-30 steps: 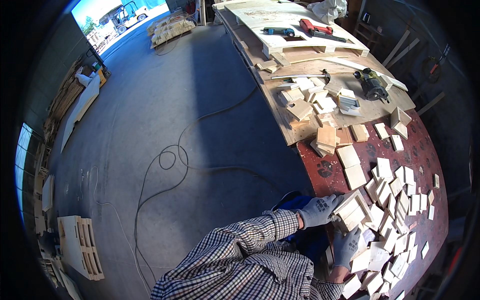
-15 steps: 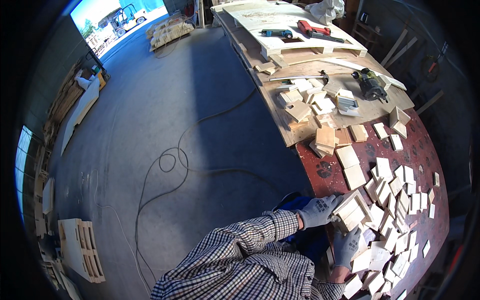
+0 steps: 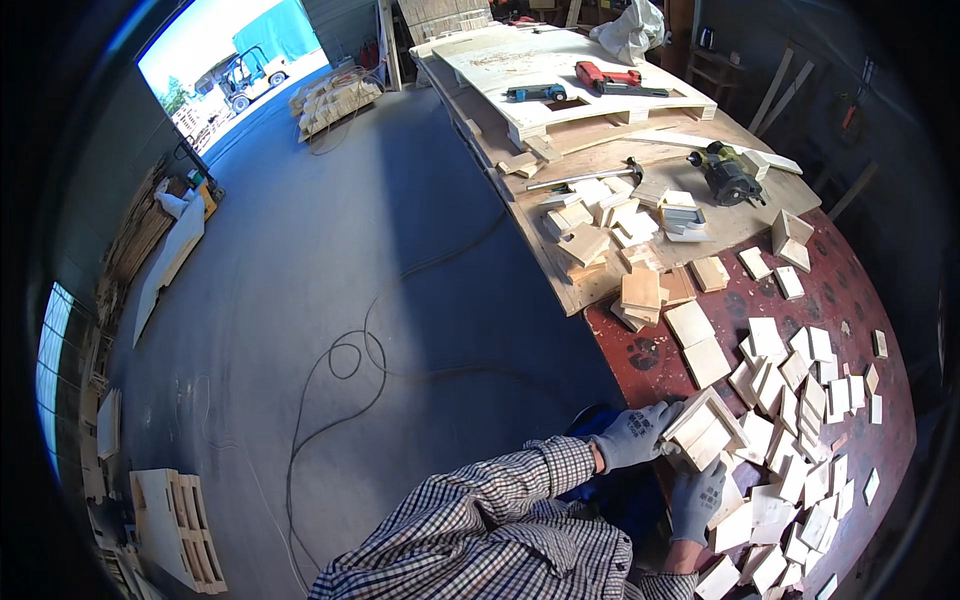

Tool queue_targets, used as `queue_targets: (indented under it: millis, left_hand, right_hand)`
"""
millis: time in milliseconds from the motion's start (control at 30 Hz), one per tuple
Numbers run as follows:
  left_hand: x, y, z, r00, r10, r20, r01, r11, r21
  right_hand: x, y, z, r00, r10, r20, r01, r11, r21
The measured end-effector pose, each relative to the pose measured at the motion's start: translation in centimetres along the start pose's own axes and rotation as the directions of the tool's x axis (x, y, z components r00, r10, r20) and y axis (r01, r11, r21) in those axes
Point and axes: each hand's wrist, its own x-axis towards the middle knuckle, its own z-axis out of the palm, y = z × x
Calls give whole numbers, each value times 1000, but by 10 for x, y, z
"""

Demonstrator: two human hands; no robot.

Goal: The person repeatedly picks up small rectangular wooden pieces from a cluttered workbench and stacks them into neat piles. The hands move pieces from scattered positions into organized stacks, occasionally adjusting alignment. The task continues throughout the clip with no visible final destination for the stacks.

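Both your hands are on the small stack of wood blocks point(image 3: 705, 432) at lower right of frame, on the near edge of the red counter point(image 3: 650, 350). Left hand point(image 3: 632, 437), grey glove, is clamped on the stack's left end, fingers wrapped over the top edge. Right hand point(image 3: 697, 495) sits just below the stack, fingertips touching its lower side; can't tell if it's gripping or only bracing.

The stack looks like about 3 flat pieces held together, long axis running lower left to upper right. It lies right of the left hand and above the right hand, so the left hand carries it and is nearer.

Loose cut blocks point(image 3: 800, 390) are scattered to the right and below, some touching the stack. Further up the frame, a plywood sheet point(image 3: 560, 265) holds more block piles, w/ a power tool point(image 3: 728, 175) at upper right.
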Motion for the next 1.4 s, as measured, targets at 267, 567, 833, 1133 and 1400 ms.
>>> queue_targets:
  millis: [267,567,833,1133,1400]
  left_hand:
    - [2,4,-12,1000,5,3,-5,999,38]
    - [1,4,-12,997,47,-69,-46,999,13]
    - [-2,-1,-5,995,23,-98,-17,998,58]
    - [-1,-5,-6,991,63,-118,-58,997,44]
    - [1,-2,-7,995,46,-91,-43,999,29]
  right_hand:
    - [1,-11,-11,1000,18,-20,-17,998,54]
    - [-1,-16,-8,997,23,-79,-17,997,74]
    - [-1,-18,-14,991,30,-131,-1,975,221]
    - [1,-14,-4,991,34,-130,-11,985,170]
    - [1,-10,-4,990,21,-136,2,986,167]
